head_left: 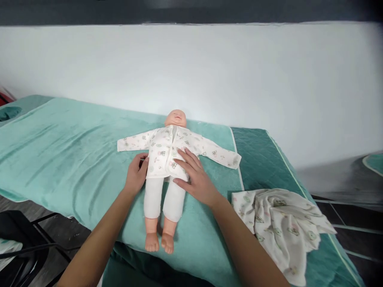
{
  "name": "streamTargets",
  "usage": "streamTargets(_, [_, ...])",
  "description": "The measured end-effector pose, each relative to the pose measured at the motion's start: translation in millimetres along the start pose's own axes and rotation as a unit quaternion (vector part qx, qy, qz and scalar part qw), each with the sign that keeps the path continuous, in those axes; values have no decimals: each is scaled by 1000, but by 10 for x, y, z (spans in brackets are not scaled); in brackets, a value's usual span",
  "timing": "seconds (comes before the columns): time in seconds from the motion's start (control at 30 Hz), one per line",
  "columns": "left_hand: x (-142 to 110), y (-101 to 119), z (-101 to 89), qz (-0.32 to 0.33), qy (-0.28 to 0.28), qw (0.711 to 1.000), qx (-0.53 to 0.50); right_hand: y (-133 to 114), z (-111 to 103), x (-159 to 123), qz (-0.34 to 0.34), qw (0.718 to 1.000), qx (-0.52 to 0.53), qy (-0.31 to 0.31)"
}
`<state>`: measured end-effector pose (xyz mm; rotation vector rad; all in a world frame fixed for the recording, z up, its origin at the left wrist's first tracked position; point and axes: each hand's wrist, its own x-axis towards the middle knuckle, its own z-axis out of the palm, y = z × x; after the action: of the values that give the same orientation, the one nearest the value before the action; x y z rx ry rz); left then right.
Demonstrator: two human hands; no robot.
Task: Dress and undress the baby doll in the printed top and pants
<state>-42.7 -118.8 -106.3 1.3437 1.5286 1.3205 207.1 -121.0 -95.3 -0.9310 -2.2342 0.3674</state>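
A baby doll point(175, 118) lies on its back, head toward the wall, with bare feet. It wears white leggings point(153, 198) and a white patterned baby shirt point(161, 151), whose sleeves stretch out to both sides and cover the hands. The shirt's front edges meet at mid-chest and part a little near the neck. My left hand point(137, 172) is at the shirt's left edge, its thumb and curled fingers closed on the cloth; some fingertips are hidden. On the lower right front of the shirt, my right hand point(199, 179) rests open, fingers spread.
Light green cloth point(83, 147) covers the bed, with a darker green quilted cover point(254, 159) at the right. A crumpled white patterned cloth point(278, 231) lies right of my arm. Behind the bed stands a white wall point(191, 71). A black chair point(24, 239) is at lower left.
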Motion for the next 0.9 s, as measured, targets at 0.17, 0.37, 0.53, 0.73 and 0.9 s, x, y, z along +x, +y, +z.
streamTargets(0.17, [-86,-39,-70,14,-22,999,-19,-58,24,-120,-29,996,-16,87])
streamTargets(0.37, [-23,-53,-126,-28,-75,995,-68,-184,128,-345,-25,983,-108,143])
streamTargets(0.53, [216,-114,-54,-35,-20,996,-83,-172,198,-487,44,983,-87,156])
streamTargets(0.73, [376,-85,-19,-90,-7,977,-194,3,229,-546,193,944,33,265])
streamTargets(0.9, [411,25,-8,-181,-135,923,-311,384,231,-340,347,855,207,327])
